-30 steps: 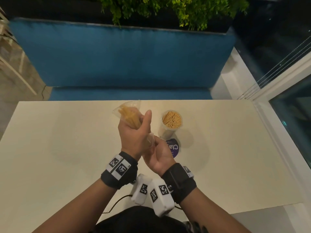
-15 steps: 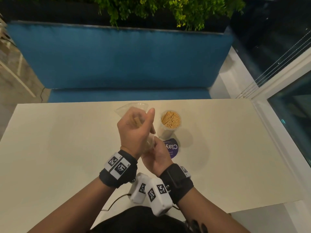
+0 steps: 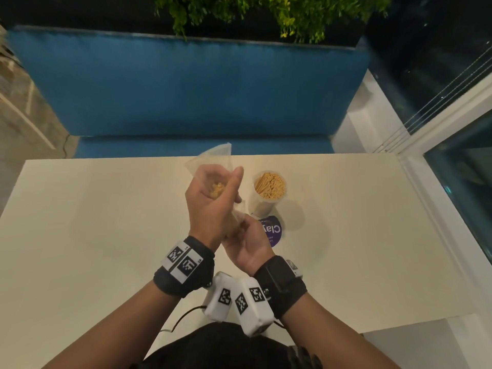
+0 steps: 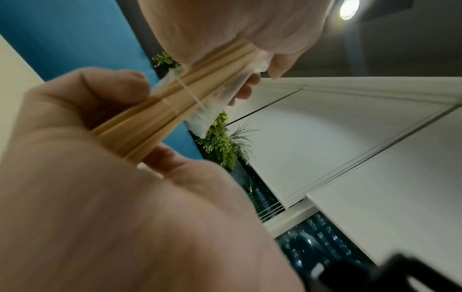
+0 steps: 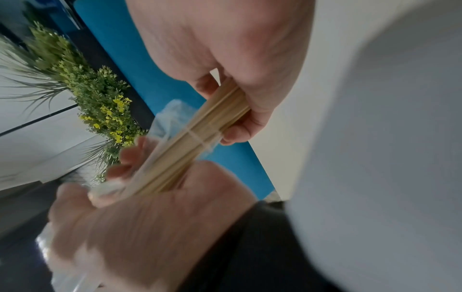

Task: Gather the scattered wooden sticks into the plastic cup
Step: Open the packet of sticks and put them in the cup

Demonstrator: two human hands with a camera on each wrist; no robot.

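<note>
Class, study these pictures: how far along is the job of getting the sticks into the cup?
Done: the plastic cup on the table stands packed with sticks. In hand: the left hand and right hand grip a bundle of sticks partly inside a clear bag. Left: putting that bundle into the cup.

The purple round sticker on the table reads "Clay"; its smaller print is illegible

Pale tan wooden sticks fill a clear plastic cup on the cream surface. A purple disc carries white lettering. Black wristbands bear black-and-white square-patterned tags. The bench beyond the far edge is blue.
</note>
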